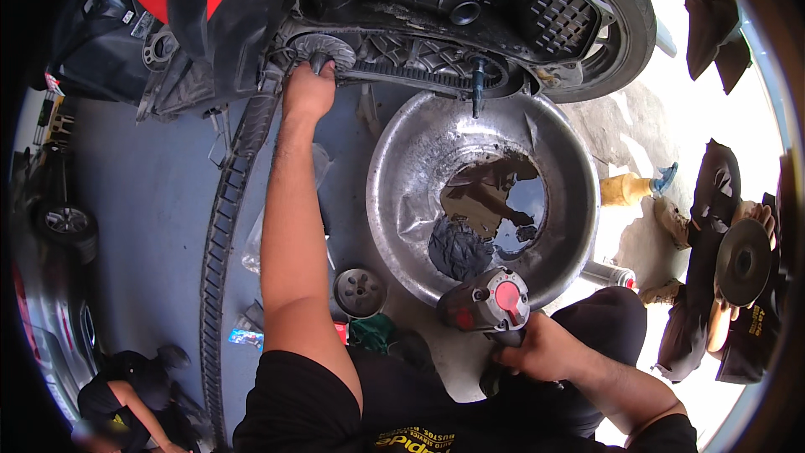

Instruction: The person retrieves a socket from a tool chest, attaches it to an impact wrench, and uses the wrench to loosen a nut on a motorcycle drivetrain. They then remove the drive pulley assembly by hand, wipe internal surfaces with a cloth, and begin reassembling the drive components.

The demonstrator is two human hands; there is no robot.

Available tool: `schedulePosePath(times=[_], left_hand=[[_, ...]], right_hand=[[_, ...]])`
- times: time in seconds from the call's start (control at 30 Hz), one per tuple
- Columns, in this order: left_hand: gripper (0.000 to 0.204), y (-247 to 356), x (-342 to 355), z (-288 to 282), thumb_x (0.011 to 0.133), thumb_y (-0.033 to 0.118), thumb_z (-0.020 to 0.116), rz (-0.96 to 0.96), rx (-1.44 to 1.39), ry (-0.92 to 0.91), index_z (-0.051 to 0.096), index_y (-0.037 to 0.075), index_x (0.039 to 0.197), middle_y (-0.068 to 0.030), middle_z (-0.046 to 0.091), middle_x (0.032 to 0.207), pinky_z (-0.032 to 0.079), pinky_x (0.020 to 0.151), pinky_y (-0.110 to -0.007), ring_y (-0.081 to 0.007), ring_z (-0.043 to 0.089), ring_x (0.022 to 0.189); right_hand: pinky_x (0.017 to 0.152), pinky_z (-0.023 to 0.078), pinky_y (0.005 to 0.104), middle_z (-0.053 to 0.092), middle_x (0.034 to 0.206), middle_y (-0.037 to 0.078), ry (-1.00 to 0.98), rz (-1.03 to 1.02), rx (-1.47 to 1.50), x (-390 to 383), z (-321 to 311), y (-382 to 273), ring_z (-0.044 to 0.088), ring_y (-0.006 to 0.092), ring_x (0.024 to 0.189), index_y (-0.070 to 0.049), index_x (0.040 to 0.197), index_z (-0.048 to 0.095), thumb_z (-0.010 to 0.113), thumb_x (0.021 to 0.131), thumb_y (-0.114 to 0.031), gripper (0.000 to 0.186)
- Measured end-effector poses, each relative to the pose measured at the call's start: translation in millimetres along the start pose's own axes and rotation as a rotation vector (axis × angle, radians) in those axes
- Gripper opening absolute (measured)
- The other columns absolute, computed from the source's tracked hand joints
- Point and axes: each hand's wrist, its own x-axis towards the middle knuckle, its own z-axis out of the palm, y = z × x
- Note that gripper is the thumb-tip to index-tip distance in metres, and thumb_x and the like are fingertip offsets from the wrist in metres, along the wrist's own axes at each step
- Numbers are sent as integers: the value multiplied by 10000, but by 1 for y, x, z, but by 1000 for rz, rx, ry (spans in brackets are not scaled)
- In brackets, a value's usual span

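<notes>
At the front end of the scooter's uncovered belt drive, my left hand (309, 91) closes its fingers on a short dark cylindrical piece (319, 61) at the middle of a finned metal pulley (340, 48). A toothed drive belt (402, 77) runs from there toward the rear pulley, where a dark teal rod (478, 88) sticks out. My right hand (543, 347) grips the handle of an impact wrench (470, 312) with a grey and red housing. The wrench is held low, over the near rim of a dented metal basin (387, 168), well apart from the scooter.
Dark liquid and a black rag (459, 249) lie in the basin. Near my left arm is a round metal clutch bell (360, 292). To the right are a yellow bottle (625, 190), a spray can (612, 275) and a person holding a round disc (743, 260). Another person (126, 394) crouches lower left.
</notes>
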Motion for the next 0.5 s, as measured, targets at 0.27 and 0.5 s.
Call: schedulePosePath(times=[0.27,0.5], left_hand=[[449,69,-18,-16,892,340,634,-108,324,-160,599,-64,1085,-323,648,1082,483,929,-500,-482,612,1072],[325,3,0,-22,936,280,642,-802,-1467,-575,592,-12,1072,-54,571,753,359,451,-212,-103,482,576]], right_hand=[[670,529,332,677,788,111,57,-48,105,-7,-2,6,678,185,707,14,1176,577,696,818,-156,414],[749,527,361,687,845,146,28,-66,51,-5,3,11,680,236,799,18,1169,600,693,798,-184,433]])
